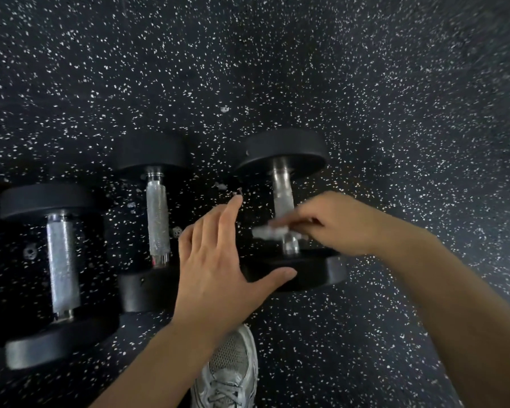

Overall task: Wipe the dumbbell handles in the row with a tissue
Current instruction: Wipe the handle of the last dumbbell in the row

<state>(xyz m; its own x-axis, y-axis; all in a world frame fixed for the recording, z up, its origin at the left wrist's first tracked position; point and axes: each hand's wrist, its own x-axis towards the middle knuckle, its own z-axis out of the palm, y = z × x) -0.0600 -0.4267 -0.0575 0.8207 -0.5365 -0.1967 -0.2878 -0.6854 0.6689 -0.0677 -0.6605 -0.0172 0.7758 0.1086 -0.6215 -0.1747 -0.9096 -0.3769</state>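
Shoe (230, 369) at 6 o'clock; left hand (215, 260) splayed, empty, R hand (336, 225) pinched tissue (267, 231) on rightmost handle (283, 195) at 3 o'clock; two handles (158, 219) apparently left.

Both forearms are seen bare, with no sleeves, watch or rings visible on the left hand (215, 260) or the right hand (340, 223). A grey-white mesh sneaker (228, 375) with laces is worn on one foot.
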